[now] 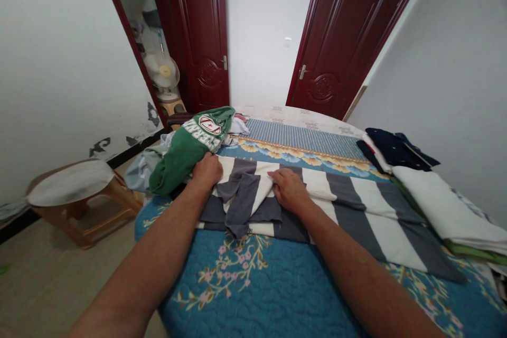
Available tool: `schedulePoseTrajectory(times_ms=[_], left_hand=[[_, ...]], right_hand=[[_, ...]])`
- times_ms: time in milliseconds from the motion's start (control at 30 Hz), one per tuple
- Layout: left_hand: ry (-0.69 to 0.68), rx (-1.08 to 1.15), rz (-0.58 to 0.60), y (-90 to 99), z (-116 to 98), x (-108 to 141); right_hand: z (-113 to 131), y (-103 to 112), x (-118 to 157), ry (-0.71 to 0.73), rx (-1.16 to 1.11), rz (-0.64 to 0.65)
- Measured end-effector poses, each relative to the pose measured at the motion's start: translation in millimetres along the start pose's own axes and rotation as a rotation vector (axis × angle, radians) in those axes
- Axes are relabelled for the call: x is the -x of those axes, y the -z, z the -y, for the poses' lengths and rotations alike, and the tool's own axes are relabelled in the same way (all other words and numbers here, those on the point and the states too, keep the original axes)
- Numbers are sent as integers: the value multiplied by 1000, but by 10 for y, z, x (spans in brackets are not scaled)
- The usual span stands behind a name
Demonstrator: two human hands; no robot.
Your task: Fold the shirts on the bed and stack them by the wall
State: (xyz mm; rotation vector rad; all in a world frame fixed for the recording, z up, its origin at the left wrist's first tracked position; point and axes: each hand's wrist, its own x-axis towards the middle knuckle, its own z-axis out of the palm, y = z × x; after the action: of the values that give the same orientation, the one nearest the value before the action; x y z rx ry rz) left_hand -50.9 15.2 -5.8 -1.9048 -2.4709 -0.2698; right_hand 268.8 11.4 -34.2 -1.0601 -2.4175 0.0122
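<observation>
A grey-and-white striped shirt (380,222) lies stretched across the table in a long folded strip, with a bunched part of its cloth, seemingly a sleeve, near its left end. My left hand (209,170) is closed at the shirt's far left corner, right beside a green garment with white lettering (186,153); its fingertips are partly hidden. To the right, my right hand (291,188) pinches the striped cloth near its upper edge, with the bunched part between both hands.
A teal floral quilted cover (253,285) lies over the table. Folded white cloth (455,211) and dark navy clothes (396,149) are stacked at the right. More rumpled clothes lie under the green garment. A plastic stool (75,185) stands at the left, near the wall.
</observation>
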Motion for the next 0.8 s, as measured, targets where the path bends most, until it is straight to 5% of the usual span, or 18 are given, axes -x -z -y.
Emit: schedulePoseTrajectory(times_ms=[233, 467, 667, 800], left_hand=[[24, 6, 43, -2, -15, -2], [-4, -41, 34, -29, -6, 7], [-26, -46, 10, -45, -19, 47], [-37, -43, 1, -44, -24, 56]], right_hand=[[-131, 171, 212, -41, -201, -218], [-25, 218, 259, 86, -176, -255], [386, 66, 159, 114, -95, 19], [393, -26, 89, 21, -167, 15]])
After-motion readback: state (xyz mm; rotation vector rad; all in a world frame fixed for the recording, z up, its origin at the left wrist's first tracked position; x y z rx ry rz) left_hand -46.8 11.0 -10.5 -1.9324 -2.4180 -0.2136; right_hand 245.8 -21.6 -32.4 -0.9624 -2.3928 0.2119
